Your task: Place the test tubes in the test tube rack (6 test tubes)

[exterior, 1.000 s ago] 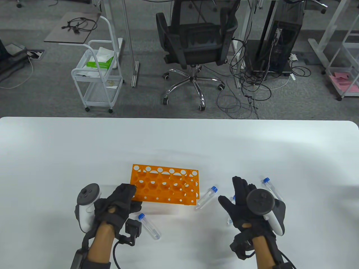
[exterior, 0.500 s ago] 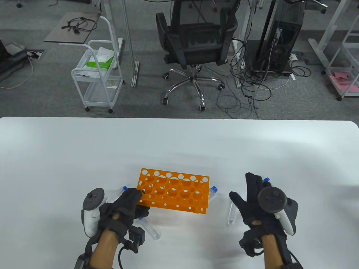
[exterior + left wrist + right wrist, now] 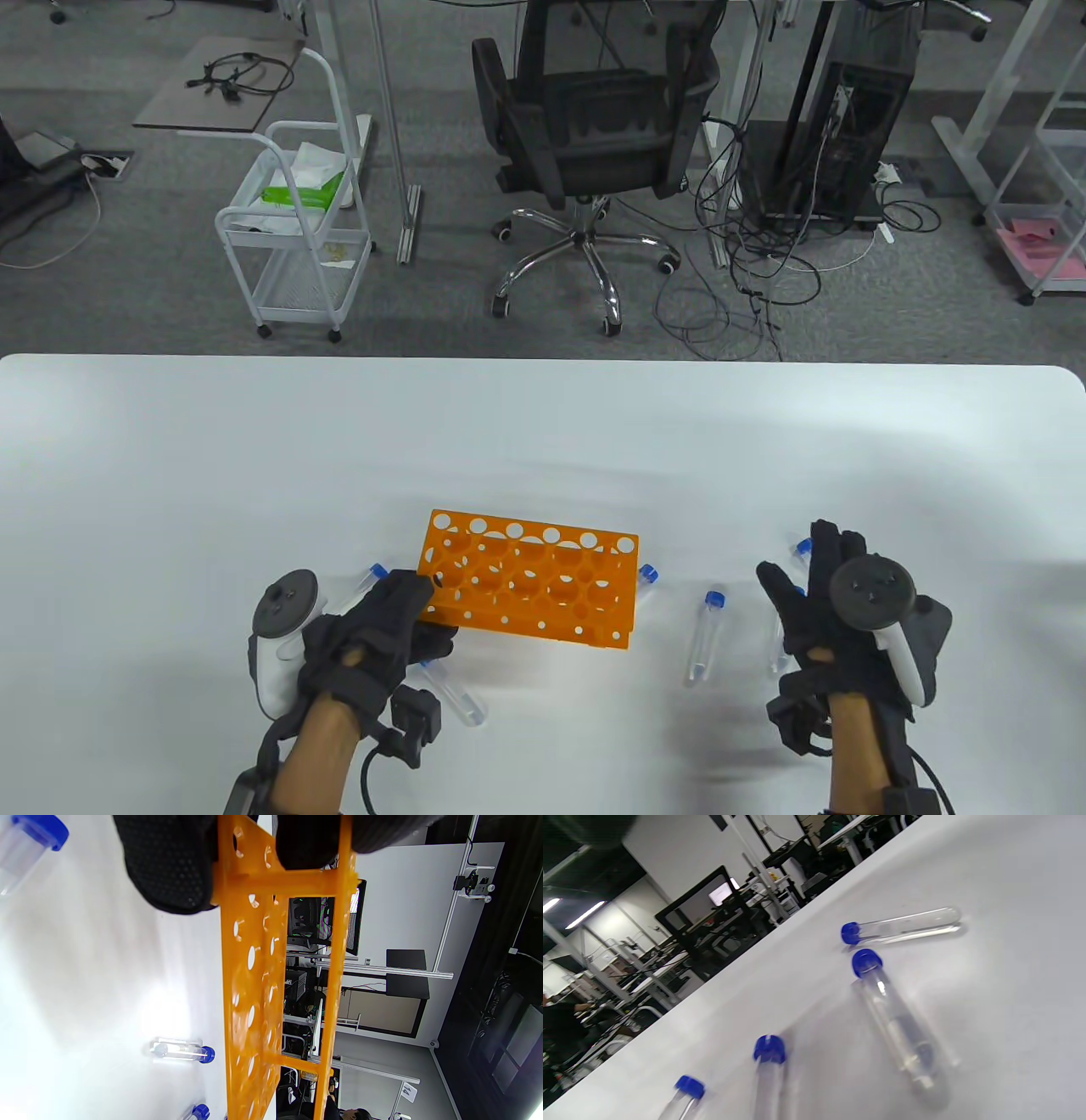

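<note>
The orange rack [image 3: 530,577] sits on the white surface [image 3: 543,424] with its long axis running left-right, slightly skewed, and none of its holes has a tube in it. The left hand [image 3: 373,628] grips the rack's left end, fingers on top and thumb on the near side. The right hand [image 3: 827,611], fingers spread and holding nothing, hovers well to the rack's right, and the nearest blue-capped tube [image 3: 704,637] lies flat between them, cap pointing away from the person.
</note>
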`<state>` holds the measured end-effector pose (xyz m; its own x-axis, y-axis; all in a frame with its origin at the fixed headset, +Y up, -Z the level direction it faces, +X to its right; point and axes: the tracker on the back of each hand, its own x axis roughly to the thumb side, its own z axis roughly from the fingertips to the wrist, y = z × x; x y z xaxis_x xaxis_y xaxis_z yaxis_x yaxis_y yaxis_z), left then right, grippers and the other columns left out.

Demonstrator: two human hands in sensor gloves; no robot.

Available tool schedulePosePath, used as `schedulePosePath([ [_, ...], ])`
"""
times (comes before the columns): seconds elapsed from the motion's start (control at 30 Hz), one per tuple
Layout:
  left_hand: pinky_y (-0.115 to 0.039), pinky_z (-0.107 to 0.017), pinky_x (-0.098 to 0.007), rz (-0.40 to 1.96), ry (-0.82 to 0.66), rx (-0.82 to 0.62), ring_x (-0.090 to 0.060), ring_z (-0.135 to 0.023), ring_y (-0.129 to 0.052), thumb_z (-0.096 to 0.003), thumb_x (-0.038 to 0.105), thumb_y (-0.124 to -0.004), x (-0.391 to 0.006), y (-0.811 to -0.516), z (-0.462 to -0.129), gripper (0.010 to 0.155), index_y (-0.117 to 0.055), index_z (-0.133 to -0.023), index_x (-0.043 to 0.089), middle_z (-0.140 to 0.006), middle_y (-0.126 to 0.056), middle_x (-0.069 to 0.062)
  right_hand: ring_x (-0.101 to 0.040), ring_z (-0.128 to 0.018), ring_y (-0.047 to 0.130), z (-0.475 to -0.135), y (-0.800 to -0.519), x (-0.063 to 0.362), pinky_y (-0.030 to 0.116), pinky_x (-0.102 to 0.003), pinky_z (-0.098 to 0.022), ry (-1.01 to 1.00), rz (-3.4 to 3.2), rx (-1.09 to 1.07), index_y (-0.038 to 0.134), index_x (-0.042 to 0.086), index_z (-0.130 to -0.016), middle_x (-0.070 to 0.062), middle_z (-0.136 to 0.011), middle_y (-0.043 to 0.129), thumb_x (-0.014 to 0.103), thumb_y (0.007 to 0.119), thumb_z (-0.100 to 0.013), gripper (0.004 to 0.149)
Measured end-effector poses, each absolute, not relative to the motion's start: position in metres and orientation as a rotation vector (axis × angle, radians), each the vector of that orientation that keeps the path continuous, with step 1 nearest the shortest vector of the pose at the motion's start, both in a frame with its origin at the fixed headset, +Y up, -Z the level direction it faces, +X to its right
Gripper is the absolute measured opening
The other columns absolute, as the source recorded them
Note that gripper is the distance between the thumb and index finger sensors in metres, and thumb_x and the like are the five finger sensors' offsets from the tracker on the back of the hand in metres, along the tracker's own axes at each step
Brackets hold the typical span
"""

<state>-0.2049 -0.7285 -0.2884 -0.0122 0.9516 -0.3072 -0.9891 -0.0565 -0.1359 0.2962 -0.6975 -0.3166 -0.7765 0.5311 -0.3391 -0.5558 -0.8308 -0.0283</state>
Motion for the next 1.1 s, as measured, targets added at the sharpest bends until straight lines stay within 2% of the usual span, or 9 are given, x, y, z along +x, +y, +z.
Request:
schedulePosePath([
  [0.1,-0.085,-0.051,-0.039,1.592,0.135,-0.364,-0.04,-0.081,-0.082,-0.0504,0.045,-0.061,-0.205,-0.729,-0.293,0.044,-0.066,-0.085,0.018,-0.104,-0.044,-0.025,-0.051,-0.106,0.02,-0.321,-0.701,0.306,0.039,-0.071,-0.069,0.108,2.439,-0.524,0.031,0.029,-0.11,-0.01,-0.119,0.025,0.062,0.065,-0.048,0.078],
  [0.2,-0.085,-0.051,-0.04,1.589,0.141,-0.361,-0.04,-0.081,-0.082,-0.0503,0.045,-0.061,-0.205,-0.729,-0.294,0.044,-0.067,-0.085,0.018,-0.104,-0.044,-0.026,-0.049,-0.107,0.032,-0.333,-0.703,0.311,0.047,-0.067,-0.071,0.084,2.511,-0.613,0.036,0.029,-0.109,-0.008,-0.118,0.034,0.058,0.069,-0.048,0.075],
  [0.33,-0.085,-0.051,-0.04,1.588,0.147,-0.368,-0.04,-0.081,-0.082,-0.0503,0.045,-0.062,-0.204,-0.73,-0.294,0.044,-0.067,-0.085,0.018,-0.104,-0.045,-0.025,-0.044,-0.105,0.051,-0.349,-0.713,0.318,0.058,-0.058,-0.072,0.111,2.526,-0.71,0.041,0.031,-0.108,-0.008,-0.117,0.038,0.055,0.073,-0.047,0.073],
  [0.6,-0.085,-0.052,-0.04,1.577,0.122,-0.405,-0.041,-0.082,-0.081,-0.0498,0.045,-0.064,-0.197,-0.731,-0.296,0.044,-0.067,-0.085,0.018,-0.104,-0.043,-0.025,-0.041,-0.104,0.055,-0.38,-0.741,0.33,0.059,-0.056,-0.072,0.167,2.641,-0.812,0.049,0.036,-0.105,-0.003,-0.115,0.048,0.052,0.08,-0.045,0.07],
  [0.87,-0.085,-0.052,-0.04,1.576,0.097,-0.413,-0.04,-0.082,-0.081,-0.0501,0.045,-0.063,-0.194,-0.727,-0.292,0.044,-0.066,-0.085,0.019,-0.104,-0.043,-0.025,-0.037,-0.102,0.061,-0.409,-0.738,0.325,0.061,-0.056,-0.071,0.212,2.718,-0.797,0.056,0.041,-0.102,0.0,-0.112,0.058,0.053,0.084,-0.042,0.068],
  [1.1,-0.086,-0.052,-0.039,1.587,0.064,-0.403,-0.04,-0.081,-0.082,-0.05,0.046,-0.063,-0.189,-0.721,-0.289,0.044,-0.066,-0.085,0.019,-0.104,-0.044,-0.025,-0.034,-0.094,0.074,-0.432,-0.75,0.324,0.068,-0.055,-0.066,0.298,2.743,-0.878,0.067,0.04,-0.097,0.0,-0.105,0.071,0.052,0.09,-0.039,0.064],
])
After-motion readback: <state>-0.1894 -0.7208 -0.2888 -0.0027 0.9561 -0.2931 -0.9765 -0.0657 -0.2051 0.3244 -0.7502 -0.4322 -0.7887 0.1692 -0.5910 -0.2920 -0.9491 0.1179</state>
